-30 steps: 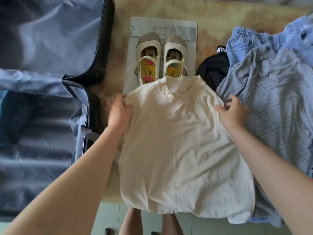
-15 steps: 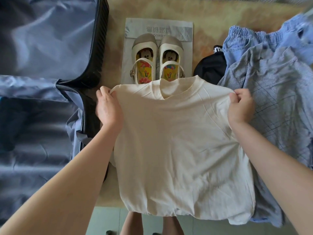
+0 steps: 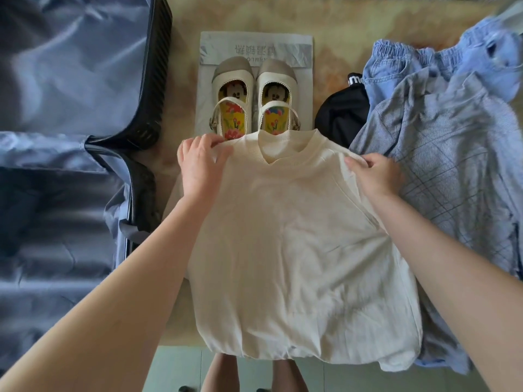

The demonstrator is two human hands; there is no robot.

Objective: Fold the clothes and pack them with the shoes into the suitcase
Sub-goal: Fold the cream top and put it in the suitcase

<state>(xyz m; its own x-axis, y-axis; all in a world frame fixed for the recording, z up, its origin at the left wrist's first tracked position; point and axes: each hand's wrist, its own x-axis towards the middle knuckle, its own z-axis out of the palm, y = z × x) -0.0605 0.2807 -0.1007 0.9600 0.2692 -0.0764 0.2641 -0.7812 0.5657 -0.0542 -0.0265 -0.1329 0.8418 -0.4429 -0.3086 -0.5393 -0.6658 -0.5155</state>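
Pinching grips are being applied by the left hand (image 3: 202,165) and right hand (image 3: 379,174) to the cream top's (image 3: 297,250) shoulders, so it is being stretched flat between them on the table (image 3: 334,52), apparently for folding, with the shoes (image 3: 254,100) just beyond and the open suitcase (image 3: 157,66) outside the left grip.

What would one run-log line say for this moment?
step: folding cream top | left hand: pinches one shoulder | right hand: pinches other shoulder | shoes: outside suitcase | suitcase: open

One wide-angle head-worn camera looks steeply down, close above the cream knit top (image 3: 297,236), facing forward; the black hard-shell suitcase with blue lining (image 3: 158,66) lies at that top's left.
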